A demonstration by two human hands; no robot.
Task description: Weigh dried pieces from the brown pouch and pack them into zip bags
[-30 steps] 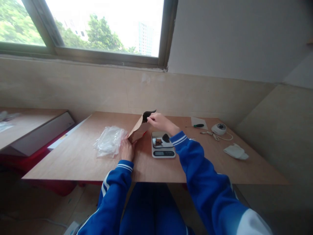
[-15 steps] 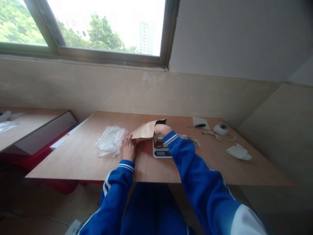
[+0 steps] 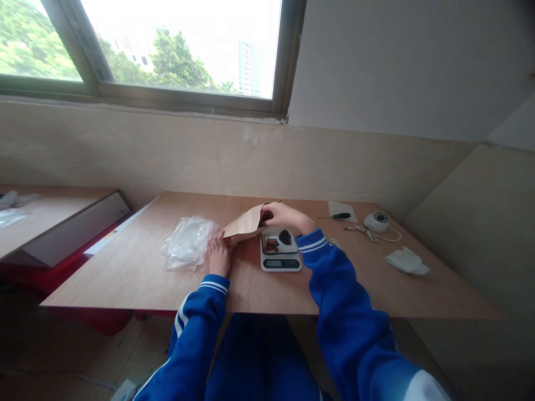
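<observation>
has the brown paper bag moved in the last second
Yes. The brown paper bag has tipped down from standing steeply; its open mouth now lies low beside the scale, held by the right hand, with the left hand at its base.

Plywood table [image 3: 334,289], light wood, set vs tiled wall under window. On it, left→right: crumpled clear plastic bags [image 3: 189,242]; brown paper bag [image 3: 244,225] lying tilted, just beside the plastic; white digital kitchen scale [image 3: 279,252] near centre w/ dark pieces [image 3: 281,238] on its platform; green-handled screwdriver [image 3: 339,215] on a white paper slip [image 3: 341,209] toward back; small round white device [image 3: 377,220] w/ cable [image 3: 359,228]; white folded cloth-like item [image 3: 405,260] near right edge.
</observation>
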